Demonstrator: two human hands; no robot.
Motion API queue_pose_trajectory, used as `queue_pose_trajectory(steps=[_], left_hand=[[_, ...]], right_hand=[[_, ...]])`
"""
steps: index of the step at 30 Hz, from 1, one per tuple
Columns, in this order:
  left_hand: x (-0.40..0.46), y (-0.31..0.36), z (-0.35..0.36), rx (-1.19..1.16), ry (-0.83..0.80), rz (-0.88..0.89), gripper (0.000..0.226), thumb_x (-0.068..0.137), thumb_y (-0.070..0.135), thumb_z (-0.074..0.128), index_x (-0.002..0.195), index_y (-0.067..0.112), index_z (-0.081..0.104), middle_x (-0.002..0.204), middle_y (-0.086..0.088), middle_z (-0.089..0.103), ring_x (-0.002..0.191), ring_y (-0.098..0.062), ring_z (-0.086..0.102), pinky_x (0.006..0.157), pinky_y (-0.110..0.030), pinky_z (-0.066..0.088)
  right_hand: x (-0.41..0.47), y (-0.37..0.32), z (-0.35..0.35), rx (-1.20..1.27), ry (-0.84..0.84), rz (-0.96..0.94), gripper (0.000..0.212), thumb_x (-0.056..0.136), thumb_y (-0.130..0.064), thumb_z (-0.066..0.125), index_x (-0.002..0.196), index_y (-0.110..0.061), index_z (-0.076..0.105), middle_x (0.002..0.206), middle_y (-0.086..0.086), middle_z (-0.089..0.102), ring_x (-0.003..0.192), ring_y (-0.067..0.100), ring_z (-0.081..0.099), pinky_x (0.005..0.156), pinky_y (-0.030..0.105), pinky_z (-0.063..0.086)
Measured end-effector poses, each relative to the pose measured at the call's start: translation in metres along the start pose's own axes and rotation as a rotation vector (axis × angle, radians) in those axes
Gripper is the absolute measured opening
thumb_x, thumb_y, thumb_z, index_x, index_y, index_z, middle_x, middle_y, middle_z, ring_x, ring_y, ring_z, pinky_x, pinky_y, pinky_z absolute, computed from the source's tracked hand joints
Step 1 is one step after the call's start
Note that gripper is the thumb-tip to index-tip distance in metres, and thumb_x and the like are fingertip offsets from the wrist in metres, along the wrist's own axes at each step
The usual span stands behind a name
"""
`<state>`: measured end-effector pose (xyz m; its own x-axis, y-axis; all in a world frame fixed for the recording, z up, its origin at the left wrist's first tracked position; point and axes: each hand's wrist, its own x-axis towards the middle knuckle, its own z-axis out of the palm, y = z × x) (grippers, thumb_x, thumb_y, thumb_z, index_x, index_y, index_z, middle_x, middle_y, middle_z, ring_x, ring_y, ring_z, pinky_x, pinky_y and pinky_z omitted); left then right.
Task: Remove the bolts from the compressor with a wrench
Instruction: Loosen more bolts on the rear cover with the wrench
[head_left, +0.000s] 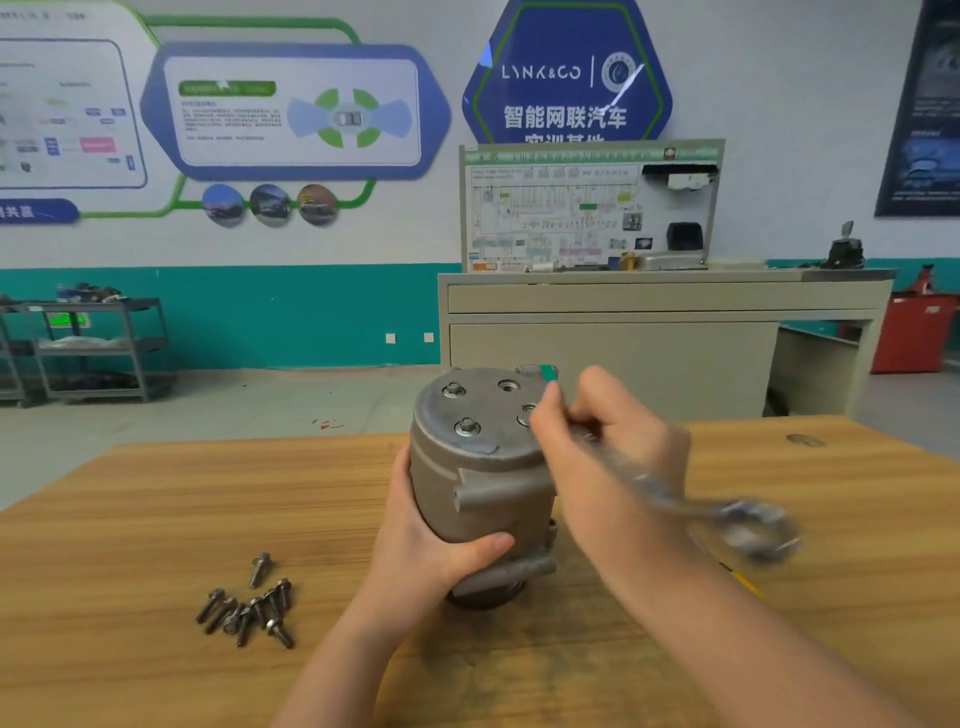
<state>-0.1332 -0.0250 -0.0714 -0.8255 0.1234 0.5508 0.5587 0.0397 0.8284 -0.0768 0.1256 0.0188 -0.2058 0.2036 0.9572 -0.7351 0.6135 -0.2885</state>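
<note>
Probably an automotive training workshop: a wiring-diagram board (589, 208) on a cabinet (660, 306), car posters (296, 111), a parts trolley (98, 348), concrete floor (234, 405).

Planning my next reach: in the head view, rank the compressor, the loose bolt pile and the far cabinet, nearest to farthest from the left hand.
1. Compressor: gripped by the left hand.
2. Loose bolt pile: on the table, to the hand's left.
3. Cabinet: across the floor, behind the table.

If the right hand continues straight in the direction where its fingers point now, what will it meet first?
The right hand grips a blurred metal wrench, fingers pointing left and slightly up over the grey metal cylindrical compressor. It would probably first meet the compressor's flat top face by the nearest bolt hole, though depth is unclear.
</note>
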Motion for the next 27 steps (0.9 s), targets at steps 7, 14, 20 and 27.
queue_pose_trajectory(steps=[7, 14, 20, 27], left_hand=[[-0.002, 0.001, 0.001, -0.019, 0.012, -0.004, 0.114, 0.043, 0.039, 0.092, 0.138, 0.033, 0.031, 0.129, 0.018, 0.059, 0.121, 0.001, 0.055, 0.091, -0.01, 0.044], [0.003, -0.003, 0.003, -0.005, -0.005, 0.02, 0.109, 0.042, 0.044, 0.095, 0.132, 0.045, 0.033, 0.123, 0.03, 0.056, 0.119, 0.004, 0.054, 0.089, -0.007, 0.043], [0.004, -0.005, -0.002, 0.004, -0.03, 0.013, 0.117, 0.04, 0.056, 0.095, 0.136, 0.05, 0.028, 0.128, 0.031, 0.054, 0.123, 0.005, 0.051, 0.091, -0.006, 0.042], [0.004, -0.007, 0.0, 0.009, -0.016, 0.021, 0.116, 0.041, 0.051, 0.096, 0.134, 0.053, 0.028, 0.128, 0.03, 0.053, 0.123, 0.005, 0.05, 0.09, -0.005, 0.041]], right_hand=[[-0.015, 0.01, -0.009, 0.387, -0.074, 0.462, 0.037, 0.086, -0.019, 0.067, 0.061, -0.023, 0.04, 0.05, 0.0, 0.044, 0.044, 0.006, 0.037, 0.045, 0.019, 0.032], [0.041, 0.059, -0.013, 1.105, -0.366, 1.241, 0.021, 0.081, -0.03, 0.058, 0.067, -0.016, 0.051, 0.045, 0.0, 0.041, 0.03, 0.006, 0.032, 0.029, 0.014, 0.023], [0.07, 0.062, -0.014, 1.13, -0.443, 1.139, 0.03, 0.081, -0.029, 0.059, 0.056, -0.013, 0.064, 0.046, -0.001, 0.05, 0.032, 0.001, 0.04, 0.029, 0.01, 0.026], [0.034, 0.022, -0.026, 0.563, -0.193, 0.577, 0.039, 0.081, -0.021, 0.07, 0.05, -0.023, 0.047, 0.047, 0.009, 0.058, 0.033, 0.016, 0.051, 0.033, 0.021, 0.037]])
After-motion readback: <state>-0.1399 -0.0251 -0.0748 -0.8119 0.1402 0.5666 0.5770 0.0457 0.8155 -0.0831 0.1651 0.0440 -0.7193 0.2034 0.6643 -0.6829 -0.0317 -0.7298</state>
